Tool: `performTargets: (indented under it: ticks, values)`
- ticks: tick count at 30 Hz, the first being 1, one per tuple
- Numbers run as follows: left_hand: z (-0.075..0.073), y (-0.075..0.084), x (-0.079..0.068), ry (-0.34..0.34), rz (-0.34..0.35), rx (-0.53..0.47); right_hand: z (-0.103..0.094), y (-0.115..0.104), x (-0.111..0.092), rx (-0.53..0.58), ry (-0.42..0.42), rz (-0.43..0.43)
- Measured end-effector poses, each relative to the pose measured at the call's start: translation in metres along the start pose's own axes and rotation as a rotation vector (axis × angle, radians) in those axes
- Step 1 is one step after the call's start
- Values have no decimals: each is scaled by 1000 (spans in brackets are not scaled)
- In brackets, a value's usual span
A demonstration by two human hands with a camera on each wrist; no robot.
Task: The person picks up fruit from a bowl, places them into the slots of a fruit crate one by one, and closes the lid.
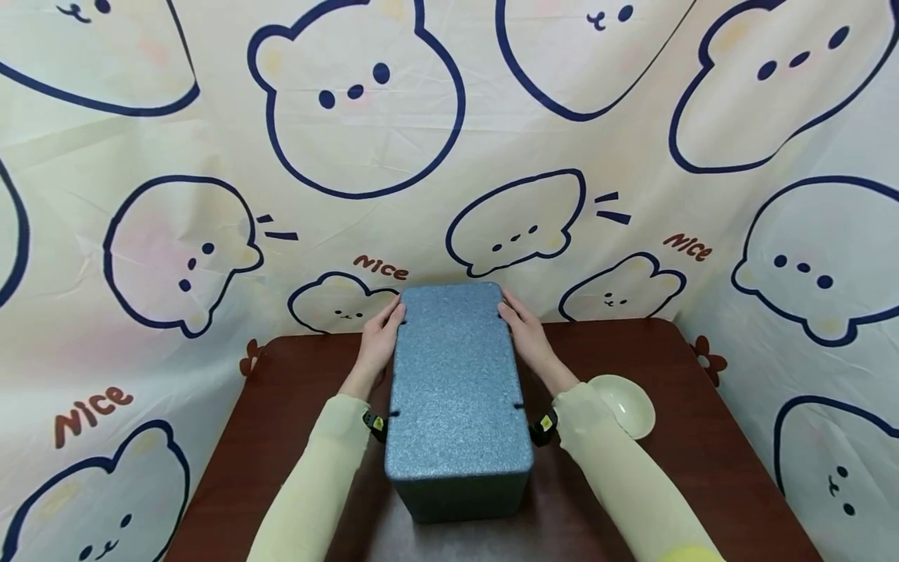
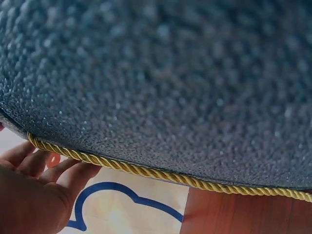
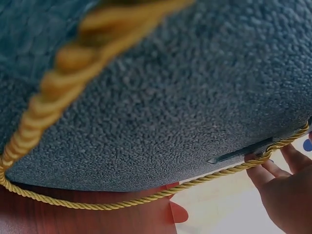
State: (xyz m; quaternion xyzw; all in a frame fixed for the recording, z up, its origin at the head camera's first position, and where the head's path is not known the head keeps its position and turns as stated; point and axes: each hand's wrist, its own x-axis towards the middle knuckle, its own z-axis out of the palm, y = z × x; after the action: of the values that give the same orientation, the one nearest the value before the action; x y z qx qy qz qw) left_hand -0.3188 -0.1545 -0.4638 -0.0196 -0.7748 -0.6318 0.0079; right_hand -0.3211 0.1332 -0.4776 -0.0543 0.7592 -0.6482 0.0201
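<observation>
A tall blue box [image 1: 456, 375] with a speckled, rounded top stands upright between my hands at the middle of the table. My left hand [image 1: 379, 339] holds its far left side and my right hand [image 1: 528, 337] its far right side, near the back corners. In the left wrist view, the fingers [image 2: 73, 173] lie against the box beside a twisted gold rope [image 2: 146, 171]. The right wrist view has the fingertips [image 3: 261, 175] at the box side, by another gold rope [image 3: 146, 199] and a dark slot. The underside of the box is hidden.
A pale shallow bowl [image 1: 625, 404] sits on the dark red-brown table [image 1: 674, 437], right beside my right forearm. Cloth [image 1: 351, 234] printed with bear faces hangs close behind the table and on both sides.
</observation>
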Motion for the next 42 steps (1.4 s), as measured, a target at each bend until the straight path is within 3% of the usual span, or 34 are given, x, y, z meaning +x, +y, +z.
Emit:
performTargets:
  ticks: [21,30,42]
  values:
    - [3,0,-9,39,-6,-28,2,-3,-5,9,29,45]
    - [-3,0,-12,45,12,-35,8,-3,-5,26,53,18]
    - [-1,0,-13,18,-17,-6,1,-4,-6,-18,-36,55]
